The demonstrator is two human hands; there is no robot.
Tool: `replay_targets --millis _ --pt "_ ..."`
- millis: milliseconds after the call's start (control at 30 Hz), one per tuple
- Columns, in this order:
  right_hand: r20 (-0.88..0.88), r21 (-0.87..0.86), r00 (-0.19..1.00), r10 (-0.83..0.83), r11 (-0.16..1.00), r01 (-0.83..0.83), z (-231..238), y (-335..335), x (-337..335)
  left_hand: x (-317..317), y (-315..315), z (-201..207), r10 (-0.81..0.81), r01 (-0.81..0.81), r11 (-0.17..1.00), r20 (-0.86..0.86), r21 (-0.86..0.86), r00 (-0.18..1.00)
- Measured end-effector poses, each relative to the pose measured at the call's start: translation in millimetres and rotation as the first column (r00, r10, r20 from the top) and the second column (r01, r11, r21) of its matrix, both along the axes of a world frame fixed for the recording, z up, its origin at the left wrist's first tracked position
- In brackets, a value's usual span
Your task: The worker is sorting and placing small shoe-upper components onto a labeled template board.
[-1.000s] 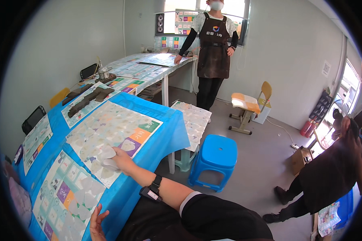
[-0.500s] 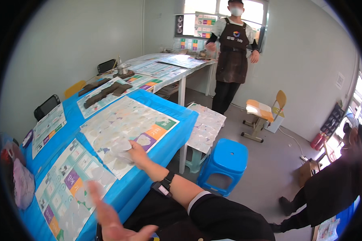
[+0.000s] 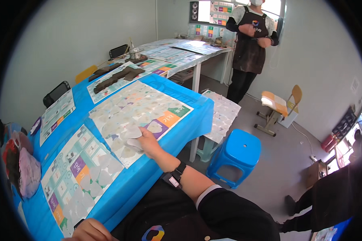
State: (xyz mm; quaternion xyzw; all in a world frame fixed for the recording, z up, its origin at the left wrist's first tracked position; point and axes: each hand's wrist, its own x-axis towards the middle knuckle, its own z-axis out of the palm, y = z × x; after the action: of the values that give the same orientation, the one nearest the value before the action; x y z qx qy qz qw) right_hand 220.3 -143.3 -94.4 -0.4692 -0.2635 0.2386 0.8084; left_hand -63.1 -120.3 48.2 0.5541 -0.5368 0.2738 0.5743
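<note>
My right hand reaches over the table's near edge, fingers closed on thin pale round pieces. Beneath it lies a printed sheet, thickly covered with similar flat greyish-white pieces. Nearer to me, a second printed sheet carries overlapping pale pieces on its lower part. At the lower edge, close to my body, my left hand is curled shut; nothing shows in it, though its palm is hidden.
Blue sheeting covers the table. Dark strips lie farther back. Right of the table stand a blue stool and a low stand covered with pale pieces. A person in an apron stands behind; another dark-clothed person is at right.
My left hand has drawn down toward my body and curled up from an open spread. The view has shifted, while my right hand keeps its pale pieces. The standing person's hands have come together.
</note>
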Motion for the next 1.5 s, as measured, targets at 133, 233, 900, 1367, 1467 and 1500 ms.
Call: replay_targets --millis 133,233,900,1367,1467,1500 --pt "-0.14 -0.022 0.99 0.0 1.0 -0.003 9.0 -2.8 -2.1 5.9 0.1 16.8 0.367 -0.202 0.69 -0.096 0.695 0.925" --pt "-0.117 0.052 0.991 0.064 0.997 -0.058 25.1 -23.4 1.3 23.0 -33.0 11.0 0.279 -0.182 0.951 -0.44 0.25 0.854" --pt "-0.02 0.006 0.998 0.054 0.999 -0.054 12.6 -17.5 -3.7 37.2 8.5 -50.4 -0.068 -0.528 0.631 -0.718 -0.569 0.693" --pt "0.166 0.045 0.964 0.207 0.975 -0.217 13.1 -20.6 -7.5 146.9 48.7 -86.2 0.753 -0.805 0.498 -0.621 0.322 0.218" --pt "0.247 0.031 0.939 0.239 0.967 -0.254 15.5 -20.2 -9.6 163.4 48.5 -94.2 0.762 -0.807 0.49 -0.612 0.33 0.212" --pt "0.246 0.033 0.94 0.237 0.967 -0.253 16.9 -20.0 -10.1 166.4 50.8 -96.3 0.803 -0.814 0.448 -0.567 0.37 0.185"
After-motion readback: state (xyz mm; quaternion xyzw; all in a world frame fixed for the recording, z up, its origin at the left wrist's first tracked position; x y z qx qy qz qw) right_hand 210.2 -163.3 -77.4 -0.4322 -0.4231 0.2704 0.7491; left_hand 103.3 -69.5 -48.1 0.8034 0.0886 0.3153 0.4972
